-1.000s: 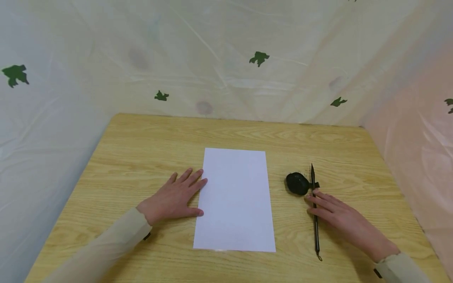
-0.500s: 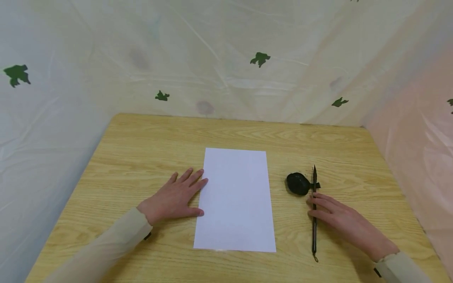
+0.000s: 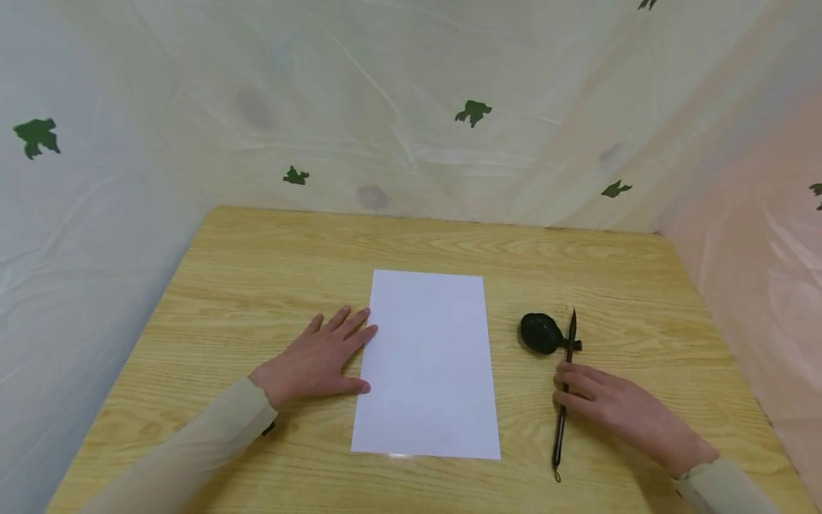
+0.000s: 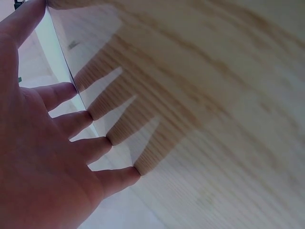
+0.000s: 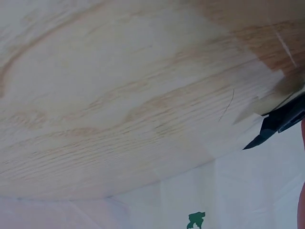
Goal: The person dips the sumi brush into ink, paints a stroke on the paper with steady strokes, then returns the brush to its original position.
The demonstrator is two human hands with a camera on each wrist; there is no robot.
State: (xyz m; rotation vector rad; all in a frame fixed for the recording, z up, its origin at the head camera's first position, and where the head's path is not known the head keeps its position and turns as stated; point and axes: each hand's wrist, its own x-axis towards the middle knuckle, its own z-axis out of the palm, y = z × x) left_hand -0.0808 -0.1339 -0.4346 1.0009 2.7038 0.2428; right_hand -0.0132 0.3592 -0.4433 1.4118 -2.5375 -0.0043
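My left hand (image 3: 315, 364) lies with spread, straight fingers at the left edge of a white sheet of paper (image 3: 430, 364), its fingertips and thumb tip on that edge. In the left wrist view its fingertips (image 4: 128, 179) meet the tabletop. To the right of the paper, my right hand (image 3: 616, 407) pinches the dark handle of a writing brush (image 3: 560, 439) between thumb and fingers. The brush's black tip points away from me and passes over the narrow stub of a round black object (image 3: 539, 333). In the right wrist view, the brush tip (image 5: 259, 138) shows at the right edge.
Both hands are over a wood-grain table (image 3: 289, 250). Pale sheeting with green leaf-like shapes (image 3: 473, 113) hangs behind it and along both sides.
My right hand has drawn slightly back toward me, its fingers now closer round the brush. The brush's looped end has swung left and its tip a little right. The left hand has stayed in place.
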